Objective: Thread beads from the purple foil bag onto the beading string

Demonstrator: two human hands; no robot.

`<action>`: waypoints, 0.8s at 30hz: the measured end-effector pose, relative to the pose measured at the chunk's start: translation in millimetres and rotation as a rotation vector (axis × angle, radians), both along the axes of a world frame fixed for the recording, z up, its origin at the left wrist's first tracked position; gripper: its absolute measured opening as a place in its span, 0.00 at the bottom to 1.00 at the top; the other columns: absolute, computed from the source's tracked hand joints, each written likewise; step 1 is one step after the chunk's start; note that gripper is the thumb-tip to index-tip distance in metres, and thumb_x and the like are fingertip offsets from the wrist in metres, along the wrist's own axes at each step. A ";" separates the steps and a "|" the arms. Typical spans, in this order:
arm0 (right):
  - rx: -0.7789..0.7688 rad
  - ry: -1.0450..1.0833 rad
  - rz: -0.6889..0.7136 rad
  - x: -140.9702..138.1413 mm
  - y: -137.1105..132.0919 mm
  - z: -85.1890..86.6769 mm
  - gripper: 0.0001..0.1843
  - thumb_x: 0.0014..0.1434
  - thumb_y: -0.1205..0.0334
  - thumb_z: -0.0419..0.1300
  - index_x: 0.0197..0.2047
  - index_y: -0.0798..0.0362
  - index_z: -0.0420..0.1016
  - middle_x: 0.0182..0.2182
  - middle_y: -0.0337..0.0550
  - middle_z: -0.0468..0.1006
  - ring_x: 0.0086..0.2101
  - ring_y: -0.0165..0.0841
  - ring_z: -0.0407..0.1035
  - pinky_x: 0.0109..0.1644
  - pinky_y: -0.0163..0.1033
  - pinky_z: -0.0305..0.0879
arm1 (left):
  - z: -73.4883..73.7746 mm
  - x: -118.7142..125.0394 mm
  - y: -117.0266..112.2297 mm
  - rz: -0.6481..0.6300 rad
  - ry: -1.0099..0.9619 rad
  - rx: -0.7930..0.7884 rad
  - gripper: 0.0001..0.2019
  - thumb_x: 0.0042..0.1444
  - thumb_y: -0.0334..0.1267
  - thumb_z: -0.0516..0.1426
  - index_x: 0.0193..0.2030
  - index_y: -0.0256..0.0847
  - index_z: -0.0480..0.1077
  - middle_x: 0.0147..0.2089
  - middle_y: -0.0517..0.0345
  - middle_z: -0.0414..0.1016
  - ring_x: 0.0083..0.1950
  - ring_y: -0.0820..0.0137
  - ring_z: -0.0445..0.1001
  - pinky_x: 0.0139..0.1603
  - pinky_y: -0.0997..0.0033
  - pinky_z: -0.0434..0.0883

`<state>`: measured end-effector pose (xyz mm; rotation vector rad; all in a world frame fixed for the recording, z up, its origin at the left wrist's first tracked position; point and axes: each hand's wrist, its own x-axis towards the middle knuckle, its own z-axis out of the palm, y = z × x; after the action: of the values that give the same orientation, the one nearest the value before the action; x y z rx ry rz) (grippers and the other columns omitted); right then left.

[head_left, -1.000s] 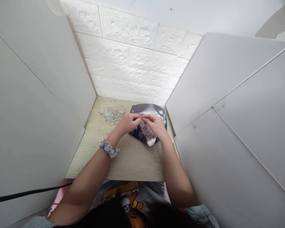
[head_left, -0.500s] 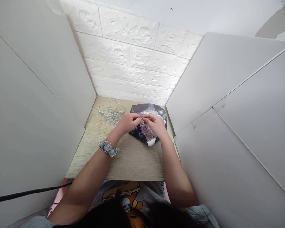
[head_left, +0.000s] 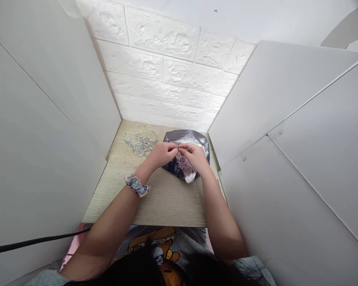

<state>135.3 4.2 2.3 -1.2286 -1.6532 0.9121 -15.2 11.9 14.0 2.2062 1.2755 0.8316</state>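
Observation:
My left hand (head_left: 164,153) and my right hand (head_left: 194,154) meet fingertip to fingertip above a dark, silver-lined pouch (head_left: 173,167). Both are closed in a pinch; whatever lies between the fingers is too small to make out. Small pink and multicoloured beads (head_left: 185,163) lie on the pouch just below my hands, with a white patch at their near end. To the left of my left hand, strings of pale blue and white beads (head_left: 141,143) are heaped in loose loops on the tabletop.
The narrow wooden table (head_left: 167,206) sits between grey-white panels on the left (head_left: 62,79) and right (head_left: 286,91). A white brick-pattern wall (head_left: 173,67) closes off the back. A blue scrunchie (head_left: 137,186) circles my left wrist. A black cable (head_left: 38,240) runs in from the left.
My hands stay over the pouch, their pinched fingertips shifting only very slightly. The pouch and the bead strings stay where they were.

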 end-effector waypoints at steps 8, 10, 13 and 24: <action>0.063 -0.086 0.000 -1.0 -2.7 2.1 0.09 0.51 0.62 0.54 0.33 0.51 0.74 0.33 0.38 0.76 0.33 0.29 0.69 0.38 0.34 0.62 | 1.1 -1.7 0.3 -0.022 0.040 -0.060 0.14 0.52 0.39 0.45 0.21 0.36 0.63 0.20 0.62 0.61 0.25 0.75 0.59 0.26 0.75 0.52; 0.119 -0.154 -0.007 -1.2 -3.0 2.4 0.09 0.52 0.63 0.53 0.33 0.51 0.74 0.32 0.38 0.76 0.34 0.29 0.68 0.39 0.34 0.62 | 1.5 -2.4 1.1 -0.036 0.065 -0.079 0.15 0.53 0.39 0.44 0.22 0.36 0.64 0.21 0.61 0.63 0.26 0.75 0.59 0.27 0.75 0.52; 0.172 -0.218 -0.010 -1.3 -3.3 2.6 0.09 0.52 0.64 0.53 0.33 0.50 0.74 0.32 0.37 0.76 0.34 0.29 0.68 0.40 0.34 0.60 | 2.2 -3.2 2.2 -0.046 0.078 -0.103 0.15 0.53 0.40 0.44 0.22 0.36 0.64 0.21 0.61 0.62 0.26 0.74 0.59 0.27 0.75 0.52; 0.158 -0.383 -0.022 0.3 -4.5 4.0 0.08 0.53 0.62 0.54 0.26 0.53 0.71 0.25 0.37 0.74 0.28 0.27 0.64 0.33 0.32 0.55 | -2.1 -4.0 6.4 -0.092 0.057 -0.187 0.15 0.53 0.43 0.44 0.20 0.36 0.59 0.20 0.62 0.57 0.26 0.75 0.57 0.27 0.75 0.52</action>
<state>135.6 -0.3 6.3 -1.3685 -1.9633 0.5408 -19.1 18.3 11.9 2.1347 1.2149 0.5929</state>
